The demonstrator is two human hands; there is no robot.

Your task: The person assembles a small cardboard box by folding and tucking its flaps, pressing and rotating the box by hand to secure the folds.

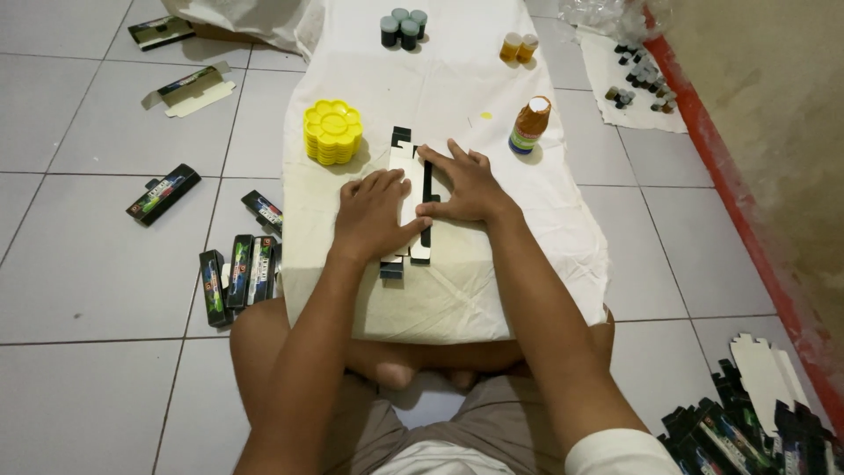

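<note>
Your left hand lies flat, palm down, pressing the flat carton; your right hand is spread beside it, fingers pinning the right edge. Neither grips anything, both just press. The carton sits mid-cloth, running near to far, white inside up, black flaps poking out at both ends. The risk: press unevenly and the fold creases crooked, or the cloth slips under it. The yellow palettes sit left, the orange bottle right, near enough to knock with an elbow swing.
</note>
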